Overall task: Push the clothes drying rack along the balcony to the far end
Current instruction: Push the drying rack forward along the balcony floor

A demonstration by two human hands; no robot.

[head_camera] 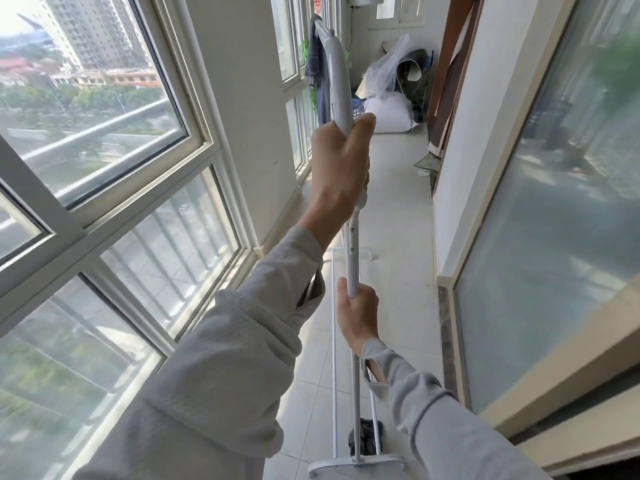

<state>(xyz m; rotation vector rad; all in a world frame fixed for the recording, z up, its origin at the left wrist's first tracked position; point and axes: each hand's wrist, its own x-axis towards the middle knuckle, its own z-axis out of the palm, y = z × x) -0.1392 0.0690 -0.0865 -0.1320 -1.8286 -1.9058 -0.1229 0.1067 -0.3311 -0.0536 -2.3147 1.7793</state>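
Both hands, left hand (pixel 341 161) high, right hand (pixel 356 311) low, clench the rack (pixel 353 271) upright; push steadily, keeping it vertical, toward the far clutter (pixel 391 88).

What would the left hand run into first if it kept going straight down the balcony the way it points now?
Likely the dark garment hanging on the drying rack, just beyond the left hand. Past that, the white sack and plastic-covered clutter at the far end. Depth is hard to judge.

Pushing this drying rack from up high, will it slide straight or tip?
Likely top-heavy: the drying rack is tall on a narrow base. The dark garment hangs at the far end and may swing. Both hands, left and right, grip the post, probably steadying it.
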